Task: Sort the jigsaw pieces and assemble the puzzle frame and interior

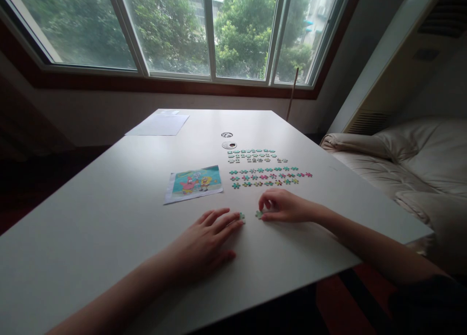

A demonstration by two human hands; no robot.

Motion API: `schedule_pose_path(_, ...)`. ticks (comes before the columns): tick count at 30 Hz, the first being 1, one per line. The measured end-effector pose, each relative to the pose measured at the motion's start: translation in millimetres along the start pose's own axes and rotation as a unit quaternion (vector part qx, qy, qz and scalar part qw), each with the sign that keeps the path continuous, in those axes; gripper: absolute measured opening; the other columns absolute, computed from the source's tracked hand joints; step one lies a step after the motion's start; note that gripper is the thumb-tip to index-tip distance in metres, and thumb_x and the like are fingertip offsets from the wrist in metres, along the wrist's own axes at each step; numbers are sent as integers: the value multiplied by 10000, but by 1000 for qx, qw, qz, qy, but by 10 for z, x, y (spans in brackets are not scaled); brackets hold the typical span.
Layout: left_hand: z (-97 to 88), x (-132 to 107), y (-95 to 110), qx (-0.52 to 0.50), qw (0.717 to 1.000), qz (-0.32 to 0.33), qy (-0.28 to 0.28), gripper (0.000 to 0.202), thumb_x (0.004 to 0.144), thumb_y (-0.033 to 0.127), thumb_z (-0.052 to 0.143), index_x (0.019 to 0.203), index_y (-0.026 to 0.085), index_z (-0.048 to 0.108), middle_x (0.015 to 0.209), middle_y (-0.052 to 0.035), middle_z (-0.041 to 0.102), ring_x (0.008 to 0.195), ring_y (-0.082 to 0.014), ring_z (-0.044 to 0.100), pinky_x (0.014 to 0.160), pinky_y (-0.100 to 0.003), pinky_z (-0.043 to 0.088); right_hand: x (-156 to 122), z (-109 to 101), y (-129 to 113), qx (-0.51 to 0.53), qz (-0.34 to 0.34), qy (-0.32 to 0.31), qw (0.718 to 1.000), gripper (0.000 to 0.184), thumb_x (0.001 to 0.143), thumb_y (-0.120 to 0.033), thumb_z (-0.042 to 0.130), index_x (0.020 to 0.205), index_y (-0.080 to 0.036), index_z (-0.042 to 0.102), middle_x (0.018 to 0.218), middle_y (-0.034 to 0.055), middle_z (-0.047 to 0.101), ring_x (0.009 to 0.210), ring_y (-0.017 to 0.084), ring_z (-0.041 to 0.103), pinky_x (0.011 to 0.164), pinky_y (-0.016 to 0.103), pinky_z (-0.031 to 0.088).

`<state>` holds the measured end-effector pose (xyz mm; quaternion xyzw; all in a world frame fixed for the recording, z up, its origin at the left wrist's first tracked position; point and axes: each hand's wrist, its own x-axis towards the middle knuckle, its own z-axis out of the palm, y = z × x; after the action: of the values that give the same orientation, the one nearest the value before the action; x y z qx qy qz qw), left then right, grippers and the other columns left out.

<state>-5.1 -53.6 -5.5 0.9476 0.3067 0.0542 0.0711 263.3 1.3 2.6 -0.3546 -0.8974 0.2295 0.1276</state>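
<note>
Now the left hand (207,238), fingers spread, touches a green jigsaw piece (242,216), seemingly steadying it, while the right hand (283,206) curls at a pale-green jigsaw piece (258,214) nearby, whether pinching I can't tell, before jigsaw rows (269,183) probably spaced for easy viewing.

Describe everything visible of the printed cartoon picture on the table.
The printed cartoon picture looks like a paper sheet with white left and bottom margins, showing a pink and a yellow figure on teal. It lies face up, slightly askew, on the white table, left of the rows of puzzle pieces and beyond the left hand. No hand touches it.
</note>
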Motion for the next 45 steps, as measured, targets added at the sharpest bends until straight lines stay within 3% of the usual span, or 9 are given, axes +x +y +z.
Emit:
schedule_pose_path(7,-12,-1,35,14,1000,6,-12,478,887,373,467,1332,225,377,1375,-65,430,1237,-289,379,1002,-443,335,-24,-49,3,-5,-28,-29,999,215,753,-360,642,856,-174,608,759,11,554,709,118,501,684,247,381)
schedule_pose_path(25,-24,-7,42,2,999,34,3,436,897,348,462,1312,231,399,1342,-70,464,1188,-285,426,964,-438,377,-32,-61,2,1,-33,-36,999,246,752,-383,643,863,-166,606,759,10,548,712,115,495,683,243,383)
schedule_pose_path(32,-16,27,-85,7,999,2,52,347,915,322,433,1251,238,452,1295,-86,488,1129,-266,472,920,-433,418,14,-198,100,55,8,-10,998,232,799,-372,578,854,-148,601,732,11,565,665,98,507,598,206,395)
schedule_pose_path(39,6,62,-345,22,994,-58,90,248,912,281,418,1111,199,541,1149,-90,561,1029,-249,525,864,-436,457,479,-630,591,-6,44,49,998,309,818,-410,524,824,-130,656,674,17,614,595,84,498,557,208,362)
schedule_pose_path(45,-7,65,-341,15,993,-61,96,212,882,214,432,1049,197,560,1079,-79,583,978,-237,536,829,-413,473,1110,-853,1002,-121,116,42,985,250,785,-324,574,933,-162,693,854,48,678,705,113,576,615,213,402)
